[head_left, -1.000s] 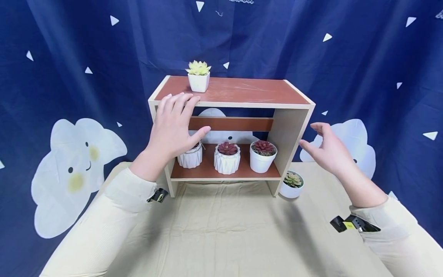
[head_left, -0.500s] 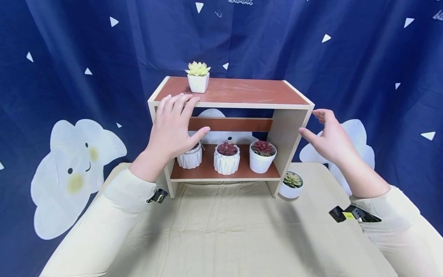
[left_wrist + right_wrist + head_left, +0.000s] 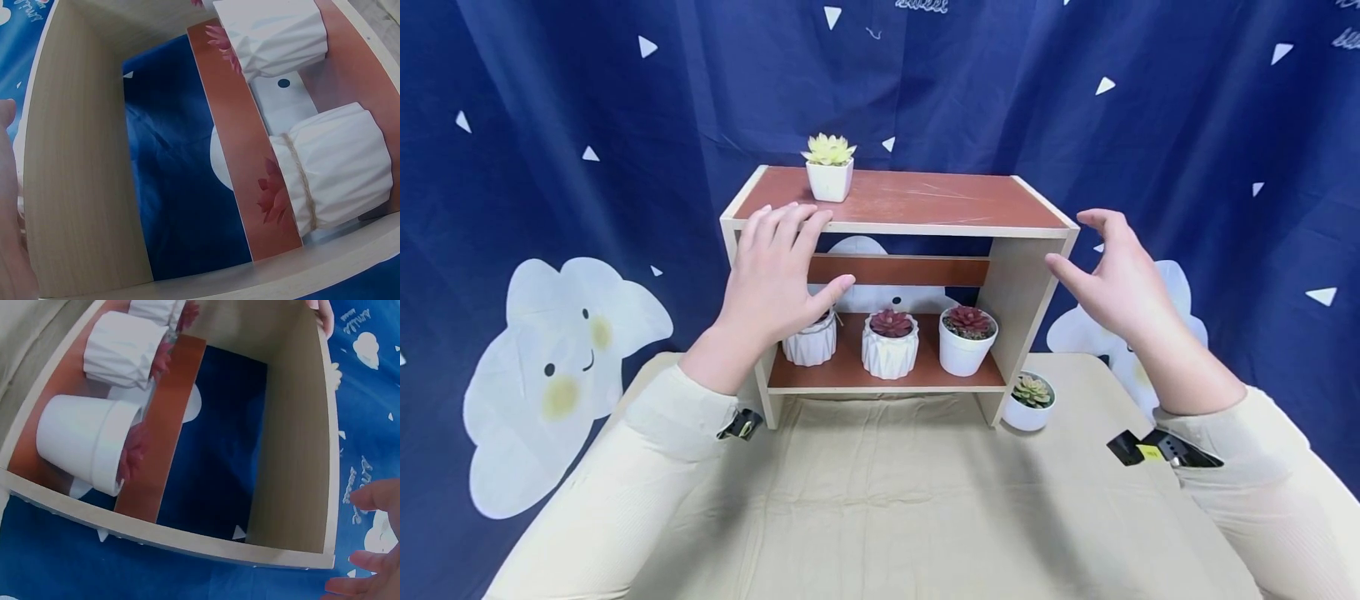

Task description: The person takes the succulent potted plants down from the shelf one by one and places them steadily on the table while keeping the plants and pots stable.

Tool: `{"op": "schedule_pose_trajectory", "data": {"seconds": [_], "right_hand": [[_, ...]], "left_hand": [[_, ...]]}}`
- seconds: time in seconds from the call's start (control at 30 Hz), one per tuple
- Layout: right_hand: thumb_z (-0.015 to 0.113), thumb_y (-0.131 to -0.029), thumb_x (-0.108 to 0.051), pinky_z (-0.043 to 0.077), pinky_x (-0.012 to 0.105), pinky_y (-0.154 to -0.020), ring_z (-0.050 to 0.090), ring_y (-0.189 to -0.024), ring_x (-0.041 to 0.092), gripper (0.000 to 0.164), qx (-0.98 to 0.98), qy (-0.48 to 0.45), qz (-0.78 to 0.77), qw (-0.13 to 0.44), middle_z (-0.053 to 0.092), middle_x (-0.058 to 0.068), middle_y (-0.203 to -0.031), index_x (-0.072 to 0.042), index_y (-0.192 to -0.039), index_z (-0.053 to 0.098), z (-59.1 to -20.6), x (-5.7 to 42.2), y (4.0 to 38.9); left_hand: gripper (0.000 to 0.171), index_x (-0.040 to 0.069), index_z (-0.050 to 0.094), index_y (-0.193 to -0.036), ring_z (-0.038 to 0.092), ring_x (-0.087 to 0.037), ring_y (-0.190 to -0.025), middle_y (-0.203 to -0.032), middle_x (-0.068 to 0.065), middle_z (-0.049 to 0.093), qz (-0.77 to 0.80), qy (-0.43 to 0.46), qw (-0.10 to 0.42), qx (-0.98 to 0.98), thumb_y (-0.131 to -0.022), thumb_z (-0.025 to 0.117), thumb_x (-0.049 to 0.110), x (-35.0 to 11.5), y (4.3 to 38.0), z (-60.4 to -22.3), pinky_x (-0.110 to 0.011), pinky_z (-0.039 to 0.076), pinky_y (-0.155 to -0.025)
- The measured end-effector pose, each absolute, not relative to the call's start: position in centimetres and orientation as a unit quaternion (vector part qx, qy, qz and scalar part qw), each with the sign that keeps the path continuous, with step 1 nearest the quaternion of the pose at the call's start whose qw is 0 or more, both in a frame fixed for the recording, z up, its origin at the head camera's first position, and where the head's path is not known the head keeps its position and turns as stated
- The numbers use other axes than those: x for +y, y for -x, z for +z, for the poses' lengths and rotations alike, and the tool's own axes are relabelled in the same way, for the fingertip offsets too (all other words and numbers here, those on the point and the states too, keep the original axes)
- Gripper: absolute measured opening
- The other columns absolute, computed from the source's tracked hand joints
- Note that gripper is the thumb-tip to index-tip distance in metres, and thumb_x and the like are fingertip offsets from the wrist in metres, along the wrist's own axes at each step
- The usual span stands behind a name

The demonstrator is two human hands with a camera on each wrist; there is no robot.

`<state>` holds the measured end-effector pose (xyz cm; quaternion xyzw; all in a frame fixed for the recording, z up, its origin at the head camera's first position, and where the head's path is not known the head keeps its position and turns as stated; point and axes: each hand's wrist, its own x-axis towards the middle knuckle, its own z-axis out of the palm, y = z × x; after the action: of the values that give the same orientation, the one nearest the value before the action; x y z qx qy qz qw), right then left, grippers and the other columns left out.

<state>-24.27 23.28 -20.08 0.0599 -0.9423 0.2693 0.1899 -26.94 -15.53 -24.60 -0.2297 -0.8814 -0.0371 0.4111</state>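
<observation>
left hand (image 3: 771, 279) and right hand (image 3: 1116, 279) spread loosely near a shelf (image 3: 932, 200); curtain (image 3: 955, 92) reads "sweet".

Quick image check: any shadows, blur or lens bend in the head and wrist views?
Head: bright light, soft shadows on the beige cloth, pale sleeves nearly washed out; left wrist: shelf edges bow, left hand soft and cropped at the frame edge; right wrist: nearest red succulent soft, blending with the red-brown strip.
</observation>
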Motion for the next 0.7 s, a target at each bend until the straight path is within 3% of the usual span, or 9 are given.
{"op": "schedule_pose_trajectory", "data": {"seconds": [0.17,0.37,0.47,0.7], "right_hand": [[0.056,-0.096,-0.052,0.046,0.063,-0.092,0.050,-0.116,0.045,0.082,-0.941,-0.066,0.264,0.199,0.028,0.021,-0.160,-0.008,-0.157,0.022,-19.6,22.4,24.2],[0.059,-0.096,-0.049,0.036,0.064,-0.105,0.041,-0.133,0.042,0.078,-0.939,-0.083,0.271,0.196,0.035,0.021,-0.156,-0.007,-0.153,0.027,-19.3,21.2,24.1],[0.060,-0.096,-0.046,0.041,0.060,-0.100,0.048,-0.122,0.040,0.074,-0.937,-0.093,0.273,0.199,0.039,0.020,-0.151,-0.007,-0.151,0.030,-19.4,20.6,24.2],[0.063,-0.096,-0.040,0.033,0.058,-0.110,0.041,-0.137,0.036,0.069,-0.928,-0.131,0.284,0.204,0.043,0.016,-0.151,-0.009,-0.150,0.034,-19.5,19.3,24.7]], "left_hand": [[0.083,0.010,0.044,-0.146,0.039,-0.036,-0.134,-0.144,-0.015,0.046,-0.036,0.231,0.414,-0.880,-0.089,0.045,0.070,-15.5,27.0,-24.6,-0.049,0.020,-0.117],[0.082,0.011,0.044,-0.146,0.039,-0.036,-0.134,-0.144,-0.015,0.046,-0.035,0.228,0.413,-0.881,-0.088,0.047,0.069,-15.6,26.9,-24.7,-0.049,0.020,-0.117],[0.082,0.011,0.043,-0.146,0.039,-0.036,-0.134,-0.144,-0.015,0.046,-0.034,0.227,0.411,-0.882,-0.088,0.048,0.068,-15.6,26.9,-24.7,-0.049,0.019,-0.117],[0.082,0.011,0.044,-0.146,0.039,-0.035,-0.134,-0.144,-0.014,0.046,-0.037,0.229,0.415,-0.880,-0.088,0.048,0.069,-15.5,27.0,-24.7,-0.049,0.020,-0.117]]}}
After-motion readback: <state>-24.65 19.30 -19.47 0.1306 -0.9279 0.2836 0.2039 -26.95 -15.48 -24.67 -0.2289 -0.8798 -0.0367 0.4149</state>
